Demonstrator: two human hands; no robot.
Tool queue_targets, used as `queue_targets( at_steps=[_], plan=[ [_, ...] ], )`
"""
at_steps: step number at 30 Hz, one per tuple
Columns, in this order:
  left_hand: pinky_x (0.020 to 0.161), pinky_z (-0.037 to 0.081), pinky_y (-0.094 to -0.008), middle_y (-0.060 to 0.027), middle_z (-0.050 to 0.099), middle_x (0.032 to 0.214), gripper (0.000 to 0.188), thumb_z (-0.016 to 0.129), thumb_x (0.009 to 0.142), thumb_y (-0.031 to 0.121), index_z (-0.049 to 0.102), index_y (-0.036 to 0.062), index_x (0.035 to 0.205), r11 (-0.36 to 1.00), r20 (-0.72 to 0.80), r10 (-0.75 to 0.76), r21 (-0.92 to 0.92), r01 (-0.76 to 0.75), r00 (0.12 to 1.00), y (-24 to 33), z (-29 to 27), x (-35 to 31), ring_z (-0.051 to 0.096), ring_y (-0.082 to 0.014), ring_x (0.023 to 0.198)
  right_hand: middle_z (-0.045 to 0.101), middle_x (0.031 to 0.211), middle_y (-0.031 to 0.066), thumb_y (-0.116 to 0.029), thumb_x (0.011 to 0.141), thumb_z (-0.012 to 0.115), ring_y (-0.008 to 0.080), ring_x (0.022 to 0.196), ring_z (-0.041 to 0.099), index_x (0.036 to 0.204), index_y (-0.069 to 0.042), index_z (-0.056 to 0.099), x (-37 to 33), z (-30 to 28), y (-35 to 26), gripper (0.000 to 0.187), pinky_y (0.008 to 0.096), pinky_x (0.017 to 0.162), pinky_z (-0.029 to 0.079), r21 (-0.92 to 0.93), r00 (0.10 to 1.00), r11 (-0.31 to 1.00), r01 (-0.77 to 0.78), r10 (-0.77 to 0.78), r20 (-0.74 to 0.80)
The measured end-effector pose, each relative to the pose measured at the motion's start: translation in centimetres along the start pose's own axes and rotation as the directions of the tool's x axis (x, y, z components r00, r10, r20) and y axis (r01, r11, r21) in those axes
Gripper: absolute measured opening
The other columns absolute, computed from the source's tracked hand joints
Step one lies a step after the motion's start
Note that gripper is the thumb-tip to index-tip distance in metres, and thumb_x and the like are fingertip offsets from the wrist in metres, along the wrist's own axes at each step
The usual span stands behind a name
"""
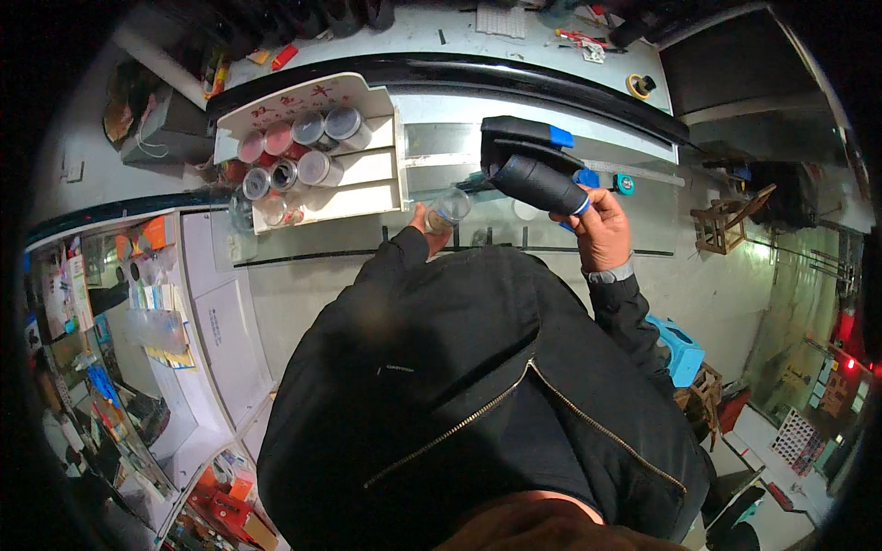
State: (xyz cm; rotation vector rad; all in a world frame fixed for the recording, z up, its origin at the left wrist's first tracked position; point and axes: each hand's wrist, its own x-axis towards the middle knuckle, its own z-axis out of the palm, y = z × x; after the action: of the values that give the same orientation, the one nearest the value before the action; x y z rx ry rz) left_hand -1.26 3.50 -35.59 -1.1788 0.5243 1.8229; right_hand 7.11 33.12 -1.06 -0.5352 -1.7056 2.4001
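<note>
My left hand (434,237) is closed round a clear jar (450,209) at the glass counter's near side, right of a white stepped rack (377,170). In my right hand (604,234) is a bulky black object with blue trim (528,165), gripped at its rounded lower right end; I cannot make out its exact kind. A round white disc, perhaps a lid (525,210), lies below the black object. Several clear jars with grey or red tops (317,167) lean in the rack.
A small teal object (624,184) sits right of the black object. Behind the counter runs a thick black rail (441,72). A yellow-and-black roll (640,85) lies on the far surface. A blue stool (678,354) and a wooden chair (726,220) stand at the right.
</note>
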Motion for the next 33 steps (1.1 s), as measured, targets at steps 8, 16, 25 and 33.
queue_targets(
  at_steps=[8,16,25,33],
  plan=[
    [0.097,0.055,-0.0537,-0.006,0.053,0.145,0.079,0.044,0.095,0.08,0.05,0.0177,0.144,0.984,-0.049,0.106,0.146,-0.098,0.993,1.5,-4.1,3.5,0.059,-0.033,0.118,0.069,0.126,0.0144,0.001,0.098,0.062,0.0166,0.111,0.063,0.1,-0.004,0.061,-0.1,-1.0,-0.7,0.006,0.0325,0.099,0.05,-0.239,0.987,0.959,0.154,-0.136,0.091],
    [0.098,0.056,-0.0465,-0.015,0.056,0.146,0.068,0.058,0.103,0.052,0.041,0.0099,0.153,0.991,-0.339,0.022,-0.114,-0.064,0.94,0.0,-5.3,-4.0,0.06,-0.0328,0.124,0.068,0.13,0.0124,0.005,0.096,0.059,0.0126,0.107,0.061,0.101,-0.005,0.06,0.9,-3.0,0.4,0.011,0.0291,0.093,0.049,-0.131,0.968,0.978,0.16,-0.13,0.216],
    [0.101,0.053,-0.0382,-0.0129,0.062,0.137,0.089,0.067,0.096,0.06,0.032,0.0099,0.16,0.305,0.41,0.772,0.431,-0.849,0.486,-8.9,7.8,-24.9,0.063,-0.0248,0.122,0.068,0.129,0.0124,0.001,0.097,0.06,0.0155,0.112,0.061,0.101,-0.004,0.061,1.8,-3.7,2.3,0.007,0.0318,0.1,0.048,-0.053,0.899,0.999,-0.012,0.034,0.438],
    [0.091,0.056,-0.0322,-0.0025,0.068,0.12,0.056,0.069,0.1,0.046,0.06,0.0049,0.138,0.288,0.772,0.501,0.277,-0.917,0.391,-7.1,14.2,-31.2,0.066,-0.0144,0.109,0.064,0.134,0.0139,-0.002,0.098,0.065,0.0196,0.118,0.061,0.102,-0.003,0.061,-1.4,-1.5,0.5,0.006,0.0352,0.105,0.047,-0.057,0.795,0.983,0.175,-0.107,0.597]
  ],
)
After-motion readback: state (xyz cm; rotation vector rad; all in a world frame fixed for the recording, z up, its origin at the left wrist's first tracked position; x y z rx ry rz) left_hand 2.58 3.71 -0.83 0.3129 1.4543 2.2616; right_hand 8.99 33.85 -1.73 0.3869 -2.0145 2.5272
